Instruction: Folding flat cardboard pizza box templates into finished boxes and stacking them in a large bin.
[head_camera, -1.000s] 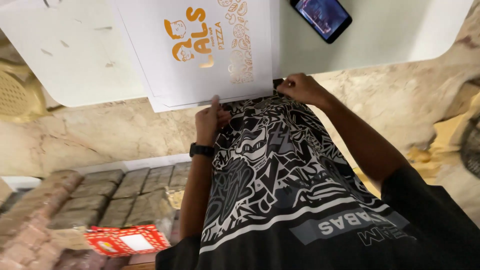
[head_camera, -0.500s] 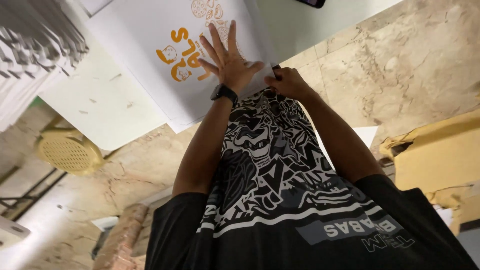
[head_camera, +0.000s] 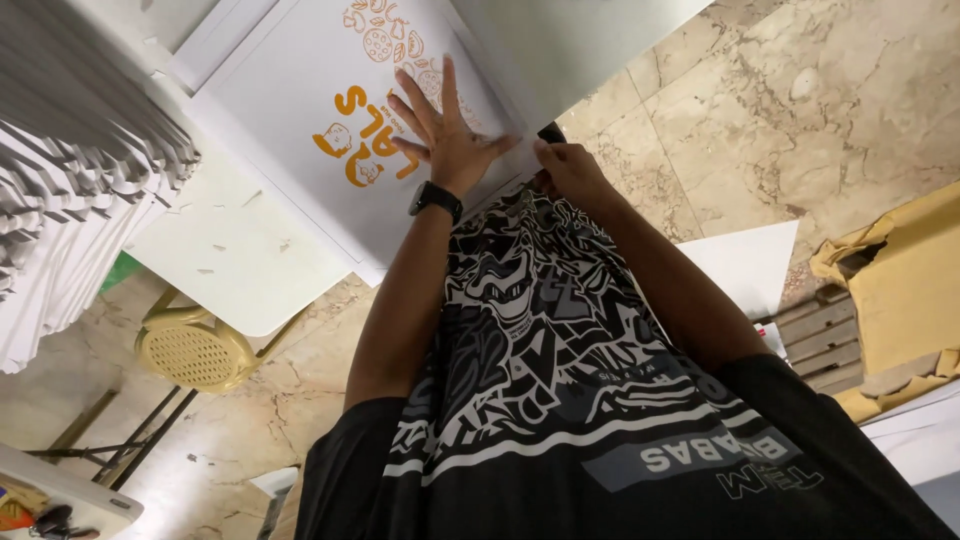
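A person looks down over their own chest, clothed in a black T-shirt (head_camera: 540, 380) printed with a dense white tangle of line art. Both bare arms reach forward to a white worktop (head_camera: 230, 250) with a smooth matte face and a rounded corner.

On the worktop lies a flat sheet of white card (head_camera: 300, 130), an unfolded box blank with straight cut edges, printed in orange with lettering and small round food drawings. It sits near the worktop's front edge, directly ahead of the person.

The left hand (head_camera: 450, 140) lies palm down on the printed card, its grip apart, fingers spread wide and pressed flat. A black watch (head_camera: 435, 198) with a smooth band wraps that wrist.

The right hand (head_camera: 572, 172) is at the near edge of the card, just beside the left, fingers curled; whether its grip is clamped on the edge or only resting there cannot be told.

To the left rises a tall stack of white card blanks (head_camera: 70, 180), its layered edges ridged like a fan. Below the worktop stands a cream plastic stool (head_camera: 195, 350) with a woven mesh seat. The floor (head_camera: 800, 130) is polished beige marble with darker veins. At right lies crumpled yellow-brown cardboard (head_camera: 900, 290).
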